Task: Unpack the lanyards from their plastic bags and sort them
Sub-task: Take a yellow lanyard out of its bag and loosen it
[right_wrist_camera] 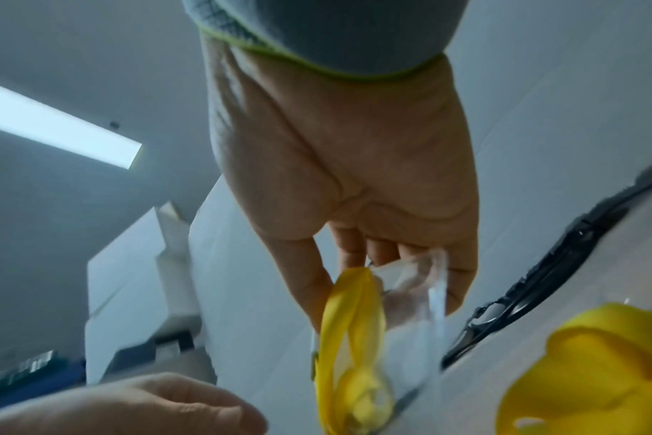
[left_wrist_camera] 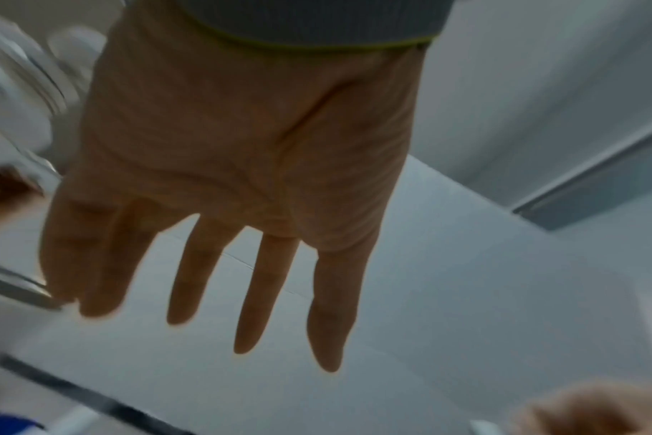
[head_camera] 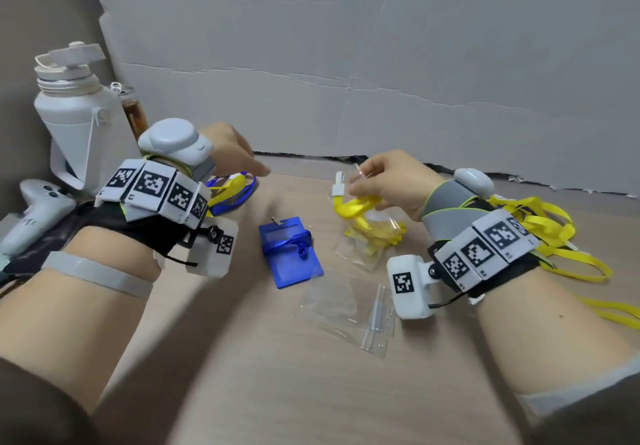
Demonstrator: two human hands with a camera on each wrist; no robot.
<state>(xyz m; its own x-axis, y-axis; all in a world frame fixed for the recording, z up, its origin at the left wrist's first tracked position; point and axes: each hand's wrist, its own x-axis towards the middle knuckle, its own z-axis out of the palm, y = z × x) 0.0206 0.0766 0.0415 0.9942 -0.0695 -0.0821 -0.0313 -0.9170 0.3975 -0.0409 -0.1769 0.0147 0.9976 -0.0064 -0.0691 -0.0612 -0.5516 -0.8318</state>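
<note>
Currently, the right hand point(head_camera: 391, 181) pinches a bagged yellow lanyard point(head_camera: 360, 207) at frame centre; the left hand point(left_wrist_camera: 239, 164) is spread, empty. Next: strip the bag.

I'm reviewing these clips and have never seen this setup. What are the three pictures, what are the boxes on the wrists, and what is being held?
No robot here: a person wears cameras. One picture looks down from the head; the other two look along each hand from wrist-mounted boxes. The left hand is open and holds nothing. The right hand pinches a clear plastic bag with a yellow ribbon lanyard partly out. On the wooden table lie a blue card holder with blue cord, empty clear bags and loose yellow lanyards.
</note>
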